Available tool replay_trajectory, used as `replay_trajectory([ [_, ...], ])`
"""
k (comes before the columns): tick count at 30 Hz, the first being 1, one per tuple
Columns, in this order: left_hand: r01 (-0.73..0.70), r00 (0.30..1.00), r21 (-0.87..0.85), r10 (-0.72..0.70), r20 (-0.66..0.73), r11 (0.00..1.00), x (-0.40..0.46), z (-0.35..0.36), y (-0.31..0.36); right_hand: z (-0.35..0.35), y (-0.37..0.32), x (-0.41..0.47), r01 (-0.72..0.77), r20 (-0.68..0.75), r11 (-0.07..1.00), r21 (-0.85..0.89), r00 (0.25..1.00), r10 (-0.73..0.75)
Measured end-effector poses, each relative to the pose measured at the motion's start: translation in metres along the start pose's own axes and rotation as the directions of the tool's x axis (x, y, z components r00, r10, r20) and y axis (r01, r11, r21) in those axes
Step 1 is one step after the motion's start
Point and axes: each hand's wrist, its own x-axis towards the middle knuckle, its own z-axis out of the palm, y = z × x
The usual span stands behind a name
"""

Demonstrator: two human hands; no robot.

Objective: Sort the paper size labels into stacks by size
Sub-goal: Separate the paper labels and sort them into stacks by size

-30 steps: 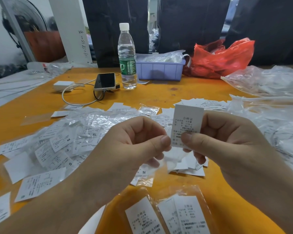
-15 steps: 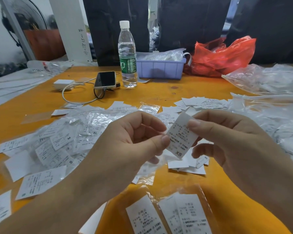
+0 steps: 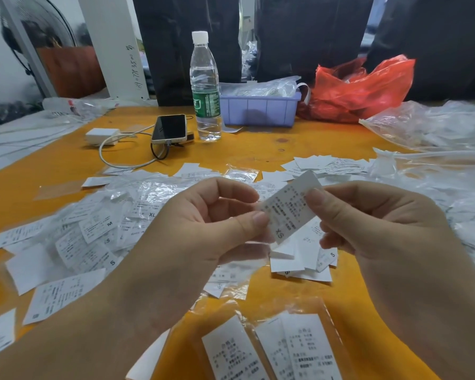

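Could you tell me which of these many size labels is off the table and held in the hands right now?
The XS label, pinched between left hand and right hand; every other label lies on the orange table.

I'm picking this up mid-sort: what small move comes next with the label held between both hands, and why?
Probably read it and lay it on its size stack. The label, pinched by the left hand and right hand, shows XS; the small pile beneath shows an S, so it likely belongs elsewhere.
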Motion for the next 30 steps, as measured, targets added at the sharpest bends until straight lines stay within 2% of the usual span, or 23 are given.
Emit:
replay_trajectory([
  [5,-0.03,0.999,0.006,0.03,-0.021,1.0,0.001,-0.001,-0.002,0.002,0.002,-0.001,-0.071,0.149,0.997,-0.008,0.986,0.072],
  [11,-0.085,0.994,0.113,0.092,-0.052,0.99,0.0,-0.002,-0.002,0.002,0.008,0.001,-0.109,0.308,0.994,-0.019,0.945,0.11],
  [14,-0.089,0.993,0.136,0.099,-0.069,0.987,-0.001,-0.002,-0.002,0.002,0.011,0.001,-0.173,0.395,0.985,-0.025,0.903,0.168],
  [18,-0.07,0.997,0.14,0.073,-0.014,0.988,-0.001,0.0,-0.003,0.005,0.011,-0.001,-0.231,0.501,0.973,-0.026,0.839,0.212],
  [22,-0.058,0.998,0.149,0.057,0.016,0.987,-0.001,0.0,-0.004,0.005,0.009,0.001,-0.205,0.49,0.979,0.01,0.854,0.174],
  [30,0.061,0.994,0.226,-0.079,0.069,0.972,0.002,-0.003,-0.001,-0.001,0.007,0.005,-0.133,0.375,0.988,0.076,0.922,0.095],
])
